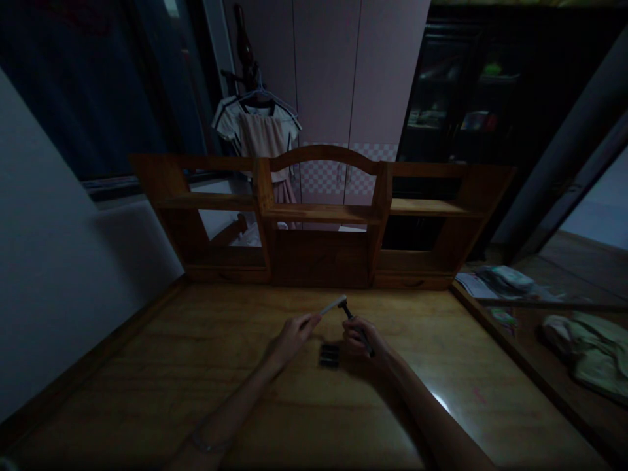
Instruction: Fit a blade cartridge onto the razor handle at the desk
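Over the wooden tabletop (pixel 210 340), my left hand (pixel 293 335) is closed on one end of a slim pale stick (pixel 331 305); its exact kind is too dim to tell. My right hand (pixel 369 335) wraps round a dark-handled razor (pixel 348 311), its head pointing up and away from me. The stick's far tip meets the razor's head, or lies just in front of it. Between and below my hands, a small black block in several rows (pixel 329 356), like a pack of razor cartridges, lies on the tabletop.
A wooden shelf unit (pixel 321 212) with small drawers stands along the far edge. A white wall (pixel 44 261) rises at left. Beyond the raised right edge lie folded clothes (pixel 596 353) and papers (pixel 473 286). Clothes on a hanger (pixel 260 127) hang behind the shelves. The light is dim.
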A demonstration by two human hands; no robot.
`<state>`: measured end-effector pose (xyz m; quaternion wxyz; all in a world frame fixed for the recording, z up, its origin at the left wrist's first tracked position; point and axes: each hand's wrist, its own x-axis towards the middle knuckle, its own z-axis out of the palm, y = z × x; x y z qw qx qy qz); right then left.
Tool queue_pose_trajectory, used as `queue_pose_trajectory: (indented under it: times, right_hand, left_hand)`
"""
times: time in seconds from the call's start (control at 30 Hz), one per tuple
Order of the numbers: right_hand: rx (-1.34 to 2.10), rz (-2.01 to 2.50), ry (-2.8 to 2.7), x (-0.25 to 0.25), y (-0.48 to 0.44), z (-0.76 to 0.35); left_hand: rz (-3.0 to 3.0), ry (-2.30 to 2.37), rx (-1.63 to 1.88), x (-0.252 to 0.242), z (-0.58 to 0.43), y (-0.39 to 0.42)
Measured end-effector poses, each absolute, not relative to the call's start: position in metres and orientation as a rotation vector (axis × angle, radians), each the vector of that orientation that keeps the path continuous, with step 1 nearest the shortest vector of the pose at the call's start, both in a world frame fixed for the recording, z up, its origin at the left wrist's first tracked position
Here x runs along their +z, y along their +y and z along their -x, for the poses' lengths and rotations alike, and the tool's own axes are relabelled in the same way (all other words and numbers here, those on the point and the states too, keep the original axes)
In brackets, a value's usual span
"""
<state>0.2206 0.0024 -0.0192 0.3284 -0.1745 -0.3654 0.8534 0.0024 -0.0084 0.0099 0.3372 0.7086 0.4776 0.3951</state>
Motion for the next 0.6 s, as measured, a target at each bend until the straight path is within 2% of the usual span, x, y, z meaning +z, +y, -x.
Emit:
queue_pose_trajectory:
  times: [0.6]
  right_hand:
    - [2.213,0.5,-0.95,-0.011,-0.002,-0.219]
  left_hand:
    - [-1.849,1.256,1.034,0.013,-0.004,-0.01]
